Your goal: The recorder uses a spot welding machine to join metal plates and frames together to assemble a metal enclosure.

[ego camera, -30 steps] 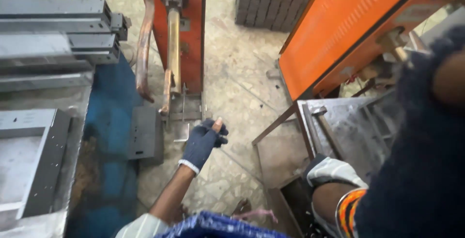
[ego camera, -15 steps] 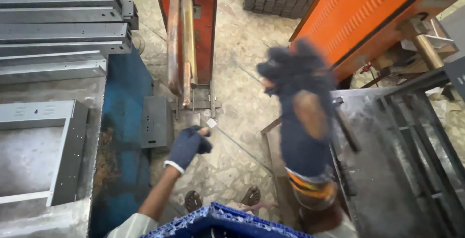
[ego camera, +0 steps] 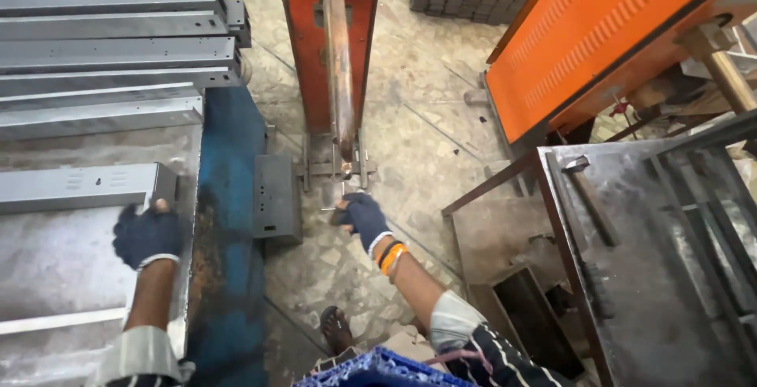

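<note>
My left hand (ego camera: 147, 235), in a dark blue glove, grips the near end of a grey perforated metal channel (ego camera: 75, 187) that lies on the steel table (ego camera: 55, 277) at the left. My right hand (ego camera: 360, 215), also gloved and with orange bangles at the wrist, reaches down to the base of the orange welding machine (ego camera: 296, 48). Its fingers are curled on a small grey metal piece (ego camera: 328, 198) just below the machine's copper arm (ego camera: 339, 80).
Several long grey channels (ego camera: 110, 48) are stacked at the back of the table, beside its blue side (ego camera: 229, 221). A grey box (ego camera: 276, 198) is mounted there. An orange cabinet (ego camera: 599, 48) and a dark metal rack (ego camera: 654, 261) stand at the right. My sandalled foot (ego camera: 335, 330) is on the stone floor.
My left hand left the machine base and moved left onto the channel on the table. My right arm, raised in the air before, came down to the machine base.
</note>
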